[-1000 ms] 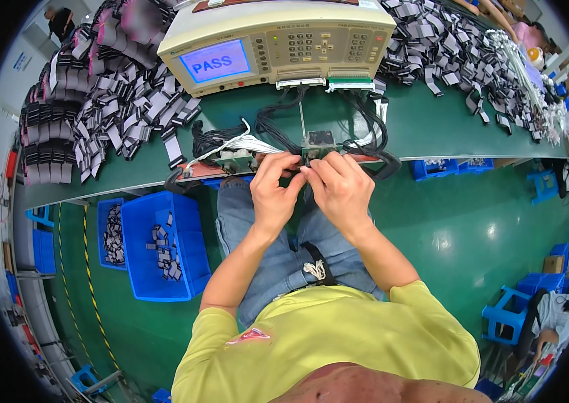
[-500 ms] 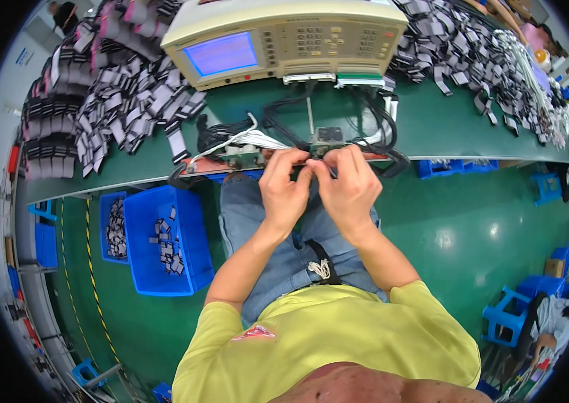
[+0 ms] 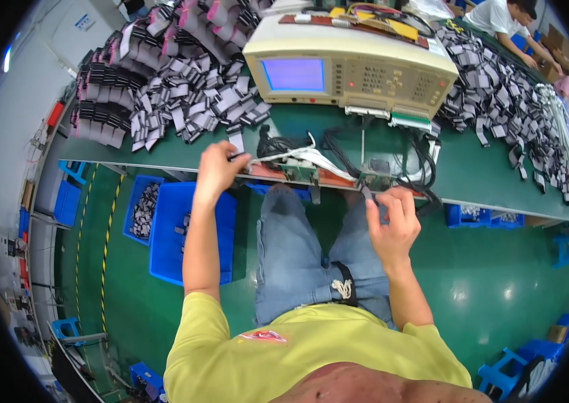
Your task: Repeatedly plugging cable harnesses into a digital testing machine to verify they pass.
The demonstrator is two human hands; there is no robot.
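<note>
My left hand [image 3: 217, 171] is at the table's front edge, by the pile of short grey ribbon cables with black connectors. Its fingers close on the black end of one ribbon cable [image 3: 236, 141] that lies at the pile's near edge. At the test fixture [image 3: 376, 168], my right hand [image 3: 395, 221] pinches another short grey ribbon cable [image 3: 366, 193], which hangs at the fixture's front; whether it is plugged in cannot be made out. A second green board [image 3: 300, 172] sits on the strip between my hands, with white and black wires running behind it.
A beige tester [image 3: 352, 67] with a lit screen stands at the back. Ribbon cable heaps [image 3: 190, 94] lie on both sides of it. Below the table at left is a blue bin [image 3: 194, 255] holding cables. Someone in a white shirt [image 3: 499, 20] works at the far right.
My hands, together at the fixture before, are now apart. The left has gone to the cable pile; the right stays by the fixture, slightly lower. The whole view has shifted left.
</note>
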